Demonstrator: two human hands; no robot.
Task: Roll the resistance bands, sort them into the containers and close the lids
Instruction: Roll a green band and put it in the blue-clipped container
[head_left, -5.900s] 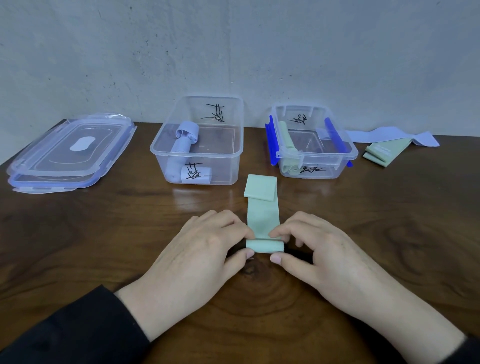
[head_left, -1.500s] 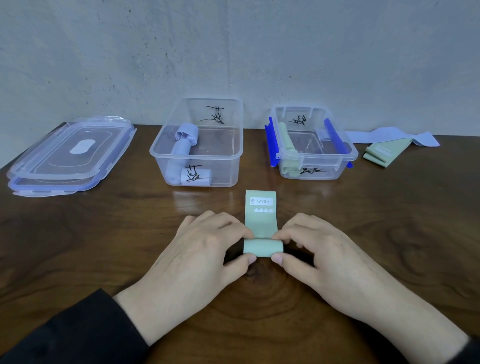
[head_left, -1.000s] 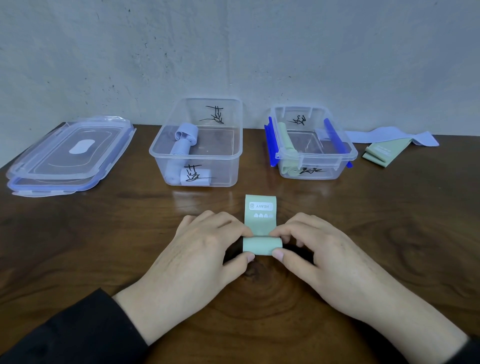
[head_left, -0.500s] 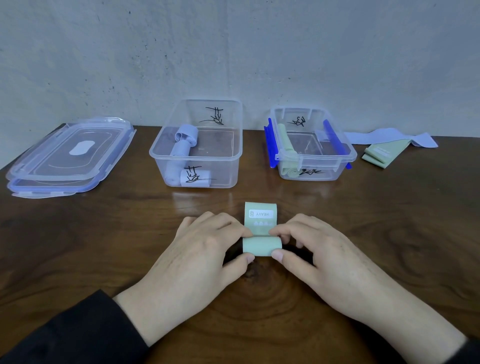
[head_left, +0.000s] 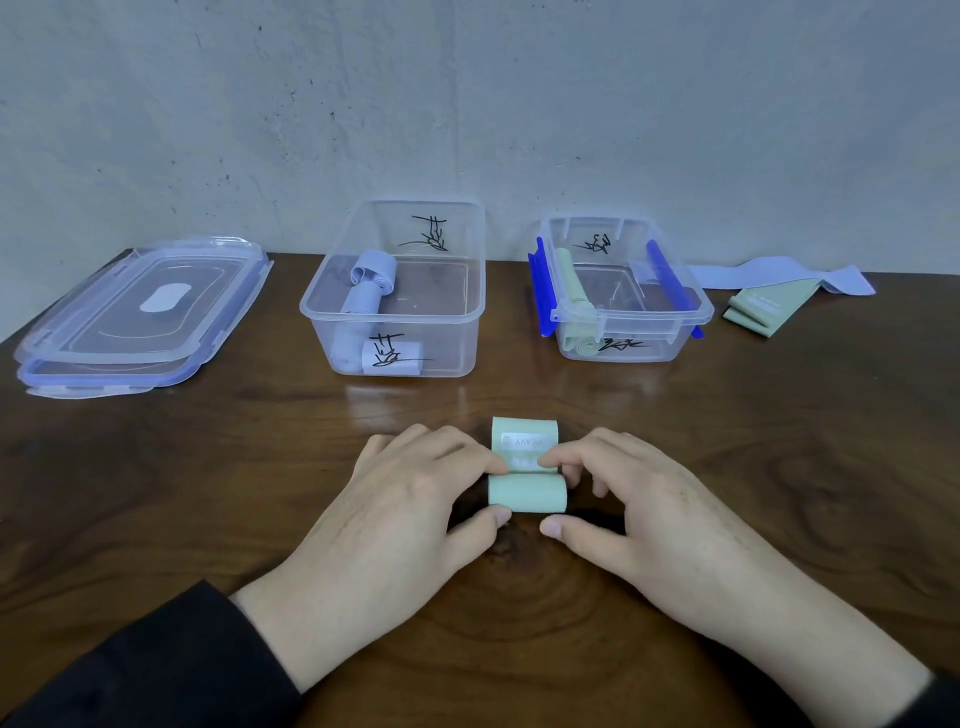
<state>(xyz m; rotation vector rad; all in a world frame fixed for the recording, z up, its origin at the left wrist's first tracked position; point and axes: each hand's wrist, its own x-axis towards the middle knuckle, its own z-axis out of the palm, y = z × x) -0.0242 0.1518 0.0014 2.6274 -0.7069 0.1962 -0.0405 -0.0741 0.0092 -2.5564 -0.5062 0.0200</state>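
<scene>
On the table (head_left: 156, 493), near its front, lies the green band (head_left: 527, 491), mostly rolled with a short tail left flat. Left hand (head_left: 400, 514) and right hand (head_left: 654, 519) pinch the roll's ends, palms down, thumbs nearest the body, fingers curled over the top.

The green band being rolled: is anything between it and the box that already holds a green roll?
Nothing visible. Bare wooden table lies between the pale green resistance band in both hands and the lidless clear plastic box with the green roll.
</scene>
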